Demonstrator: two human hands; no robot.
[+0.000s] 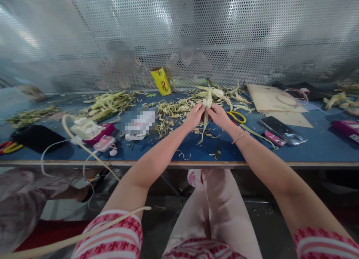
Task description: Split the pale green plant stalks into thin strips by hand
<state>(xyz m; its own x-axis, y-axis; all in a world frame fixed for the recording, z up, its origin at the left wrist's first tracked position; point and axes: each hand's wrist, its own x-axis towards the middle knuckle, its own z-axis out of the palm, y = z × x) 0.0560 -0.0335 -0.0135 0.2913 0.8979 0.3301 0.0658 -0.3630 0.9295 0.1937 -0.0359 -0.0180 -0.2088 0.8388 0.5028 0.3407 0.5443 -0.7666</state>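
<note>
Both my hands meet above the middle of the blue table. My left hand [195,116] and my right hand [220,116] are closed with fingertips pinching a pale green leafy plant piece [207,101]. Its narrow leaves stick up above the fingers, and a thin strip hangs down below them. The exact kind of plant is unclear. Behind and left of my hands spreads a heap of dry plant scraps [175,111]. Longer pale stalks and leaves [224,94] lie just beyond my right hand. Yellow-handled scissors [238,117] rest to the right, partly behind my right forearm.
A yellow cardboard tube [160,81] stands tilted by the perforated metal panel [213,38]. Leftward lie a stalk pile [109,104], a magenta box [102,133] and a black pouch [39,137]. Rightward are a phone [282,130] and brown cardboard [272,98]. A pale curved cane [89,150] crosses the table's edge.
</note>
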